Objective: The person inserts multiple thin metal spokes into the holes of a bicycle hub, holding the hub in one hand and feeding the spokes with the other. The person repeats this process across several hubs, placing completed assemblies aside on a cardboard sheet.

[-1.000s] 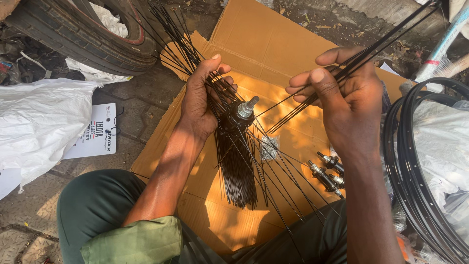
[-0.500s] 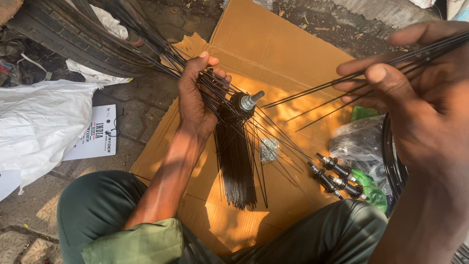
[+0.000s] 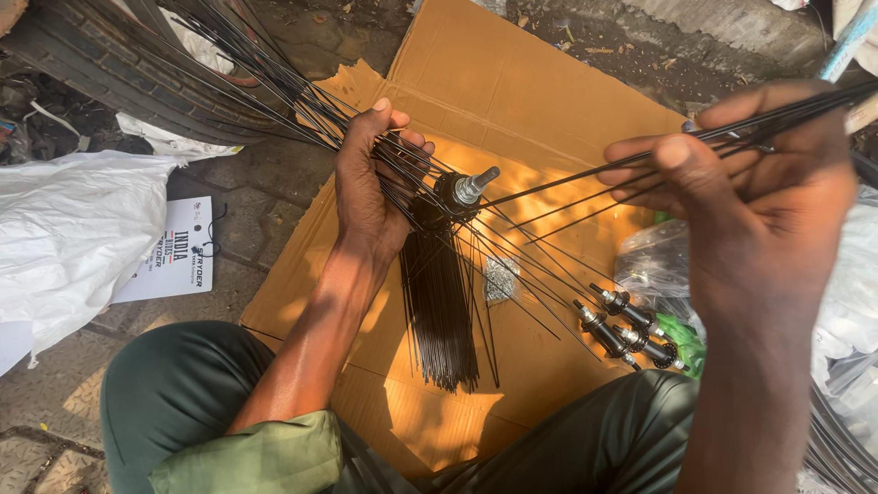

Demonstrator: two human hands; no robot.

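Observation:
My left hand [image 3: 368, 187] grips a black wheel hub [image 3: 448, 197] with a silver axle end [image 3: 477, 185]; many thin black spokes fan out from it to the upper left and lower right. My right hand [image 3: 750, 174] is raised at the right and pinches a bunch of those spokes [image 3: 585, 178] between thumb and fingers, pulled out to the right. Below the hub, a bundle of loose black spokes [image 3: 441, 311] lies on a flattened cardboard sheet [image 3: 512, 82].
Three spare hubs [image 3: 626, 325] lie on the cardboard's right edge beside clear plastic bags [image 3: 654, 265]. A tyre [image 3: 110, 73] lies at the upper left, a white sack [image 3: 64, 238] and a printed card [image 3: 174, 252] at the left. My green-trousered knees [image 3: 174, 393] frame the bottom.
My right hand has drawn the bunch of spokes away from the hub, out to the right and closer to the camera. My left hand has kept its hold on the hub.

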